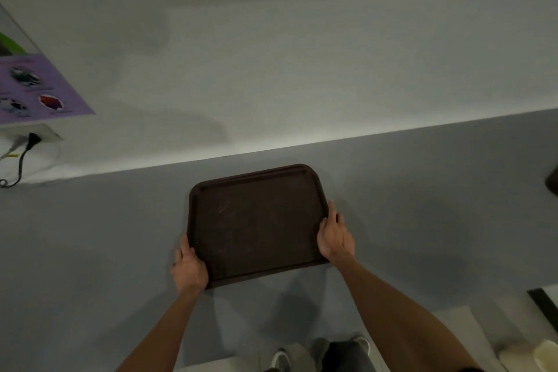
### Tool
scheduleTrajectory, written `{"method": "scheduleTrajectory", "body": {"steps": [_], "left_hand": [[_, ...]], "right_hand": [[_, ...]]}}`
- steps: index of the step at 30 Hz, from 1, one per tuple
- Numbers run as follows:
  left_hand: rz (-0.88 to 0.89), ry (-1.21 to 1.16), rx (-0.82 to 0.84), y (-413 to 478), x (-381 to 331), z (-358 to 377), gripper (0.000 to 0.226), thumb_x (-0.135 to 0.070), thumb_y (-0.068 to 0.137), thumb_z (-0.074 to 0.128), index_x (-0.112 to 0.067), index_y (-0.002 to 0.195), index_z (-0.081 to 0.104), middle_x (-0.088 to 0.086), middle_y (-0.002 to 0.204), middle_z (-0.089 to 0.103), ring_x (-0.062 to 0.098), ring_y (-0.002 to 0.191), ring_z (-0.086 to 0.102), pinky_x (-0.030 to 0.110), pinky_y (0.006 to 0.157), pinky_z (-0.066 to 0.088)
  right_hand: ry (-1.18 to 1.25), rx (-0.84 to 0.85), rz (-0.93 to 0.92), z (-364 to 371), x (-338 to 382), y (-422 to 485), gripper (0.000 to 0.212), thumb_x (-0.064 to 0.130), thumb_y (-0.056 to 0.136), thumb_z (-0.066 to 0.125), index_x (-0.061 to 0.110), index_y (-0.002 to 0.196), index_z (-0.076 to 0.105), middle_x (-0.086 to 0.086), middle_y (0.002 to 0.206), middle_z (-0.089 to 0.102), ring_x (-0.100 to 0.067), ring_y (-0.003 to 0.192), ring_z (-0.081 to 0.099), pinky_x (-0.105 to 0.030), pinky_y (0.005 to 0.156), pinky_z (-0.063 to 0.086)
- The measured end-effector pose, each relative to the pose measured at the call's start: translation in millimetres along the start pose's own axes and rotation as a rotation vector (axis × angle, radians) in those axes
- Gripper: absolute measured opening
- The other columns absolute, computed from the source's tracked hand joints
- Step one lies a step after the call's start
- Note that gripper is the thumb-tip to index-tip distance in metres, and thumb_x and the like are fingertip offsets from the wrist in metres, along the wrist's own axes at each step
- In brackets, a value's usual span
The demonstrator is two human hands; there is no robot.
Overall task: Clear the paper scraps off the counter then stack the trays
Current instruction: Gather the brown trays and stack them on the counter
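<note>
A dark brown rectangular tray lies on the grey counter, its surface bare. My left hand grips the tray's near-left corner, thumb on the rim. My right hand holds the right edge, fingers lying along the rim. No paper scraps show on the counter. Whether another tray lies beneath this one cannot be told.
A pale wall rises behind the counter. At far left hang a purple poster and a wall socket with a black plug and cable. A dark object peeks in at the right edge. A white cup sits at lower right.
</note>
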State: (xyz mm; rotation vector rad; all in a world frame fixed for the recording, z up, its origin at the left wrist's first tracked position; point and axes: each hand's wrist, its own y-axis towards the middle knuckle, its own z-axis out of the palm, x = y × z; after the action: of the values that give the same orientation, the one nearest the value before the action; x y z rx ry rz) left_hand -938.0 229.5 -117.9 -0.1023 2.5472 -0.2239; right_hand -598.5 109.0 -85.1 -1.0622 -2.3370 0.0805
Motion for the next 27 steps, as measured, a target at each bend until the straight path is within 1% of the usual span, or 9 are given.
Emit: {"method": "scheduleTrajectory", "body": {"steps": [7,12,14,16,17,19,22,24,27], "left_hand": [[0.001,-0.113,-0.03,-5.7,0.8,-10.9,0.042,-0.007,0.105,0.038,-0.007,0.148,0.041,0.031,0.129,0.058,0.054,0.106,0.06,0.058,0.088,0.051],[-0.003,-0.096,-0.054,-14.2,0.7,-14.5,0.033,-0.003,0.102,0.038,-0.006,0.135,0.04,0.035,0.105,0.064,0.053,0.092,0.064,0.057,0.079,0.053],[-0.031,-0.115,-0.078,-17.9,0.1,-15.6,0.031,-0.003,0.102,0.037,-0.007,0.132,0.04,0.034,0.105,0.064,0.053,0.092,0.063,0.054,0.078,0.051],[-0.04,-0.124,-0.086,-18.3,-1.7,-16.4,0.031,-0.001,0.1,0.037,-0.006,0.131,0.04,0.033,0.105,0.064,0.052,0.092,0.063,0.051,0.076,0.047],[-0.034,-0.116,-0.073,-16.8,-1.9,-15.8,0.031,-0.001,0.101,0.037,-0.006,0.131,0.039,0.032,0.104,0.063,0.051,0.091,0.062,0.051,0.076,0.047],[-0.009,-0.087,-0.032,-12.0,-0.2,-13.4,0.033,-0.001,0.101,0.036,-0.008,0.133,0.037,0.031,0.103,0.063,0.05,0.088,0.062,0.052,0.076,0.049],[0.045,-0.066,-0.004,-7.5,2.2,-11.3,0.044,0.005,0.097,0.038,-0.006,0.14,0.037,0.028,0.11,0.062,0.051,0.092,0.062,0.052,0.077,0.05],[0.04,-0.109,-0.007,-7.1,3.4,-11.3,0.049,0.007,0.097,0.04,-0.004,0.145,0.038,0.027,0.114,0.063,0.052,0.098,0.062,0.05,0.082,0.049],[-0.061,-0.195,0.001,-7.9,6.4,-13.0,0.052,-0.001,0.101,0.043,-0.011,0.152,0.04,0.022,0.123,0.066,0.048,0.111,0.062,0.05,0.095,0.051]], "right_hand": [[-0.008,-0.149,-0.029,5.7,2.6,4.6,0.046,0.03,0.114,0.027,0.024,0.158,0.035,-0.013,0.137,0.059,-0.039,0.124,0.057,-0.052,0.098,0.05],[0.043,-0.208,-0.064,1.0,9.7,13.5,0.035,0.012,0.108,0.034,0.014,0.137,0.053,-0.015,0.129,0.062,-0.041,0.112,0.062,-0.051,0.092,0.052],[0.134,-0.212,-0.058,-5.1,12.9,19.8,0.036,0.007,0.104,0.034,0.015,0.132,0.055,-0.016,0.127,0.064,-0.041,0.109,0.062,-0.049,0.091,0.052],[0.217,-0.161,-0.083,-5.5,14.9,25.2,0.036,0.017,0.109,0.032,0.019,0.137,0.055,-0.015,0.133,0.062,-0.041,0.114,0.061,-0.046,0.094,0.049],[0.226,-0.118,-0.11,-3.8,14.6,28.0,0.039,0.025,0.112,0.032,0.023,0.145,0.052,-0.013,0.142,0.058,-0.041,0.122,0.059,-0.047,0.101,0.049],[0.167,-0.04,-0.179,3.2,12.7,34.0,0.045,0.026,0.114,0.033,0.031,0.158,0.04,-0.009,0.158,0.047,-0.04,0.135,0.054,-0.052,0.114,0.046],[0.172,-0.001,-0.12,9.1,7.6,38.8,0.055,0.022,0.113,0.033,0.036,0.165,0.02,-0.016,0.148,0.054,-0.045,0.129,0.056,-0.059,0.108,0.048],[0.21,-0.007,-0.063,8.6,3.8,40.0,0.049,0.027,0.114,0.034,0.025,0.163,0.026,-0.023,0.134,0.061,-0.049,0.122,0.058,-0.056,0.101,0.051],[0.266,-0.041,-0.049,9.9,-8.1,31.8,0.042,0.03,0.114,0.037,0.018,0.153,0.048,-0.019,0.128,0.068,-0.046,0.119,0.062,-0.048,0.097,0.051]]}}
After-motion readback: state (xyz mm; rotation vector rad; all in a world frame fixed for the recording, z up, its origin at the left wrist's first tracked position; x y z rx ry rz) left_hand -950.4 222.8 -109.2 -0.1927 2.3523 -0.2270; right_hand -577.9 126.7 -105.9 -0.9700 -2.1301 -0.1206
